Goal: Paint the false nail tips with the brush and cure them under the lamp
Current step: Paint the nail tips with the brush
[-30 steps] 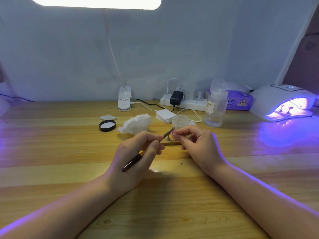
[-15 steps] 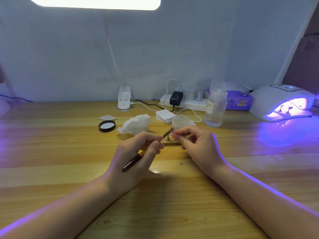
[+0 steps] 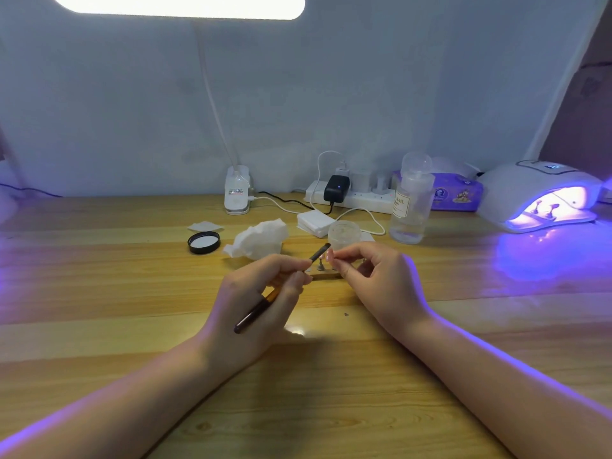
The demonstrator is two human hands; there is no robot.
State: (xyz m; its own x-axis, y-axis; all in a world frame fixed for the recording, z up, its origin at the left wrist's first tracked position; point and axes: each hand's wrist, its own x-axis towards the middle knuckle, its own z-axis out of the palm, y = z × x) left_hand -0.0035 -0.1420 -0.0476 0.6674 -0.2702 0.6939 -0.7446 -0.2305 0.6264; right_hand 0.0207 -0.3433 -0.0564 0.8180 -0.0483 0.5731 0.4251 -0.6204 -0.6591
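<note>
While my left hand (image 3: pixel 261 293) grips the brush (image 3: pixel 281 289), its shaft slants up-right, bristles touching the nail tip (image 3: pixel 329 257) pinched in my right hand (image 3: pixel 371 279). The lamp (image 3: pixel 539 193) glows well apart, toward the counter's (image 3: pixel 99 309) far right corner.

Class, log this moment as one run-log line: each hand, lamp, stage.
left hand: holds dark slim brush | right hand: pinches small pale nail tip at brush end | white dome curing lamp: glowing violet | stage: painting
</note>
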